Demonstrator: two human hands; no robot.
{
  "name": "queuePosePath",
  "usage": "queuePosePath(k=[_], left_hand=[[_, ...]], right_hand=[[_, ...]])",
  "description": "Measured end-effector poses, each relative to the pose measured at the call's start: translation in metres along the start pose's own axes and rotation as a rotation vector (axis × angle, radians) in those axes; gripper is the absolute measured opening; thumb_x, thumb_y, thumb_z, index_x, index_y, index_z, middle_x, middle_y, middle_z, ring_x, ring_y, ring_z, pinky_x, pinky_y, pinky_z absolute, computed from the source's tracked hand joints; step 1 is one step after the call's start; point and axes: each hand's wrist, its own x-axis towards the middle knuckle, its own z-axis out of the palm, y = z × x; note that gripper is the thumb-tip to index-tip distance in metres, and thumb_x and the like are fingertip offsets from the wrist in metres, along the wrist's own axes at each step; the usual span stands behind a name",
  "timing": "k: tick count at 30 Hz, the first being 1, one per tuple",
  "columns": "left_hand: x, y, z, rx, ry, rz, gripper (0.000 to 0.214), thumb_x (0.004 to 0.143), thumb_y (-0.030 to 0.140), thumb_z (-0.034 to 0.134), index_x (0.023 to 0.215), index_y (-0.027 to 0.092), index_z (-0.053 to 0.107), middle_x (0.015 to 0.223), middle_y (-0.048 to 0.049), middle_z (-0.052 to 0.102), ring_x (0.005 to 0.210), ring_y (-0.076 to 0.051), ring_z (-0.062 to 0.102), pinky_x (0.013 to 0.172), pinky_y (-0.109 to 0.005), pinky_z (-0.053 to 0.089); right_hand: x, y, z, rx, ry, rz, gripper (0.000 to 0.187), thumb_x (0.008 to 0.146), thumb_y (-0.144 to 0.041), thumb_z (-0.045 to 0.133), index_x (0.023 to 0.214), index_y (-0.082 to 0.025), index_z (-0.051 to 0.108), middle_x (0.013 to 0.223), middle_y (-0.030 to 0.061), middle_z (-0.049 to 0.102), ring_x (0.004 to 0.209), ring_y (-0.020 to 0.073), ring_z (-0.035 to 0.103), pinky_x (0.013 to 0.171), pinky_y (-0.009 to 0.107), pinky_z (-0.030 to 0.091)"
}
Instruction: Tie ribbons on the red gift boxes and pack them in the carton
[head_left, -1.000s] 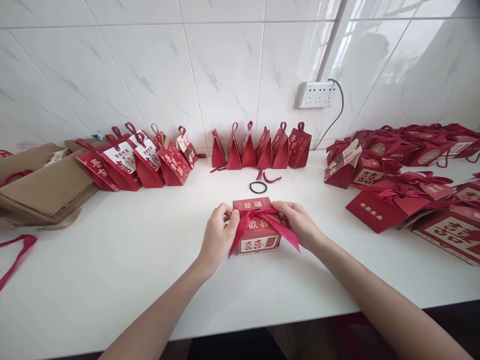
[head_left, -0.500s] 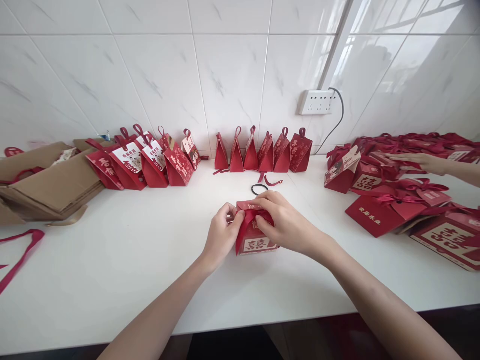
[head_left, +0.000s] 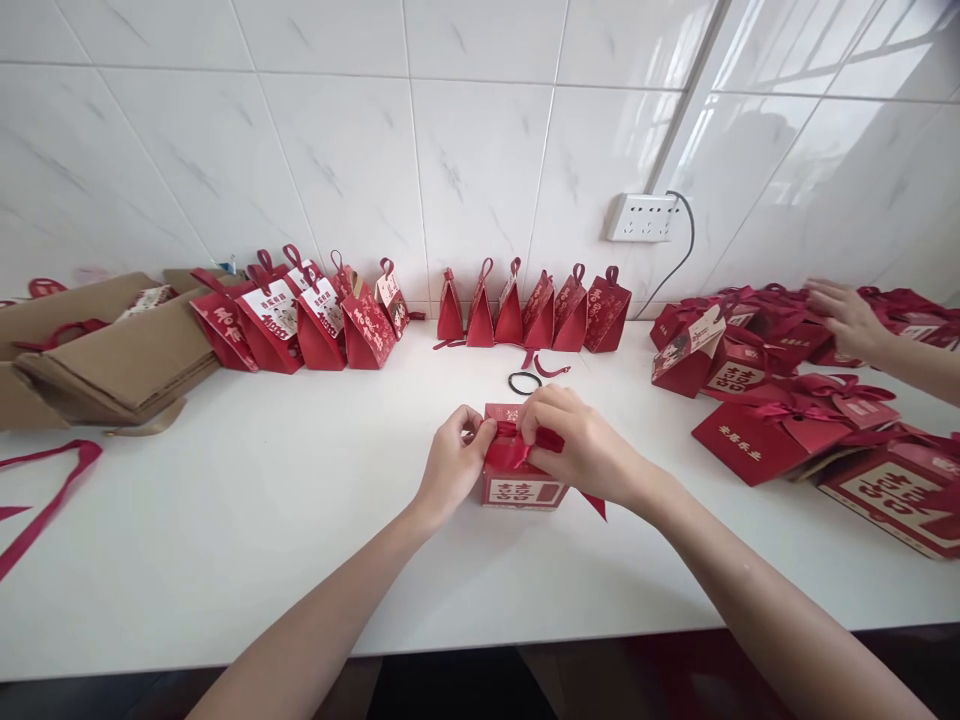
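A small red gift box point(head_left: 525, 493) with a white printed panel stands on the white table in front of me. Across its top runs a red ribbon point(head_left: 508, 452), partly hidden by my fingers. My left hand point(head_left: 455, 458) pinches the ribbon at the box's left side. On the right, my right hand point(head_left: 574, 440) has its fingers closed on the ribbon near the middle of the top. One ribbon end hangs out below my right hand, beside the box. Just behind the box lies a black ring-shaped band point(head_left: 524, 383).
Red triangular boxes point(head_left: 510, 318) line the tiled wall, with another group point(head_left: 322, 330) to their left. Opened cardboard point(head_left: 127, 365) and loose ribbon point(head_left: 56, 510) lie far left. At right are ribboned boxes point(head_left: 772, 425) and another person's hand point(head_left: 847, 318). A power strip point(head_left: 645, 218) is on the wall.
My right hand has drawn the ribbon across, so its end now hangs at the box's right instead of over the front left. The other person's hand has lifted and shifted.
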Motion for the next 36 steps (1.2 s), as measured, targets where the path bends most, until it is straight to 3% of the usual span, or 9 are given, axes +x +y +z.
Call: queuePosePath(k=[5,9,19,22,25,27,30,33,36], left_hand=[[-0.001,0.001,0.000,0.031,-0.004,0.015,0.028,0.083,0.040,0.051,0.066,0.020,0.039,0.065,0.0050,0.044,0.057,-0.010,0.042,0.055,-0.023,0.037],[-0.002,0.002,0.001,0.028,-0.014,0.012,0.028,0.082,0.041,0.051,0.066,0.020,0.039,0.064,0.0051,0.043,0.056,-0.010,0.041,0.054,-0.023,0.037],[-0.001,0.005,0.000,0.042,0.026,0.037,0.025,0.081,0.034,0.050,0.064,0.020,0.038,0.063,0.0055,0.042,0.056,-0.009,0.040,0.055,-0.023,0.036],[-0.001,0.005,0.000,0.048,0.020,0.042,0.025,0.081,0.034,0.051,0.065,0.020,0.039,0.063,0.0055,0.042,0.056,-0.009,0.040,0.055,-0.022,0.036],[-0.001,0.005,-0.001,0.043,0.020,0.031,0.025,0.081,0.035,0.051,0.065,0.020,0.039,0.063,0.0053,0.042,0.056,-0.009,0.041,0.054,-0.022,0.035],[-0.001,0.005,-0.001,0.030,0.009,0.012,0.027,0.082,0.036,0.051,0.064,0.020,0.039,0.064,0.0050,0.043,0.057,-0.010,0.043,0.054,-0.023,0.036],[-0.001,0.007,-0.001,0.029,0.010,-0.007,0.027,0.081,0.039,0.053,0.066,0.020,0.039,0.068,0.0040,0.045,0.062,-0.011,0.047,0.059,-0.024,0.040],[0.001,0.008,0.002,0.054,0.054,-0.046,0.027,0.075,0.042,0.061,0.079,0.021,0.045,0.087,-0.0008,0.051,0.082,-0.015,0.053,0.070,-0.026,0.044],[0.002,0.008,0.005,0.053,0.027,-0.099,0.040,0.070,0.041,0.068,0.096,0.020,0.045,0.110,-0.0080,0.051,0.105,-0.021,0.052,0.082,-0.031,0.045]], right_hand=[[-0.016,-0.006,0.006,-0.039,0.110,-0.213,0.020,0.078,-0.003,0.048,0.071,-0.021,0.042,0.070,0.0002,0.055,0.067,0.0143,0.048,0.068,0.030,0.037],[-0.028,-0.018,0.009,-0.034,0.155,-0.272,0.020,0.081,-0.004,0.047,0.073,-0.021,0.042,0.068,-0.0011,0.055,0.063,0.0127,0.047,0.064,0.028,0.036],[-0.052,-0.038,0.037,-0.434,0.132,-0.404,0.025,0.083,0.002,0.048,0.071,-0.019,0.056,0.066,0.0007,0.060,0.063,0.0149,0.051,0.069,0.034,0.038],[-0.059,-0.041,0.038,-0.392,0.080,-0.417,0.020,0.083,-0.003,0.052,0.073,-0.019,0.057,0.066,0.0010,0.060,0.063,0.0159,0.053,0.071,0.036,0.040],[-0.063,-0.045,0.024,-0.175,0.096,-0.427,0.013,0.089,-0.022,0.049,0.078,-0.020,0.056,0.065,0.0025,0.061,0.064,0.0177,0.055,0.072,0.038,0.043],[-0.062,-0.042,0.009,0.012,0.231,-0.334,0.023,0.094,-0.031,0.038,0.079,-0.021,0.052,0.063,0.0025,0.058,0.061,0.0174,0.052,0.064,0.037,0.043],[-0.056,-0.024,-0.009,0.133,0.469,0.140,0.035,0.095,-0.034,0.032,0.064,-0.022,0.041,0.054,-0.0004,0.043,0.050,0.0140,0.040,0.049,0.030,0.032],[-0.047,0.000,-0.012,0.201,0.324,0.694,0.047,0.092,-0.050,0.035,0.056,-0.021,0.035,0.053,-0.0010,0.035,0.048,0.0127,0.032,0.047,0.028,0.025],[-0.043,0.013,-0.002,0.425,0.117,0.850,0.053,0.085,-0.063,0.041,0.054,-0.020,0.036,0.055,-0.0008,0.037,0.052,0.0127,0.034,0.050,0.028,0.026]])
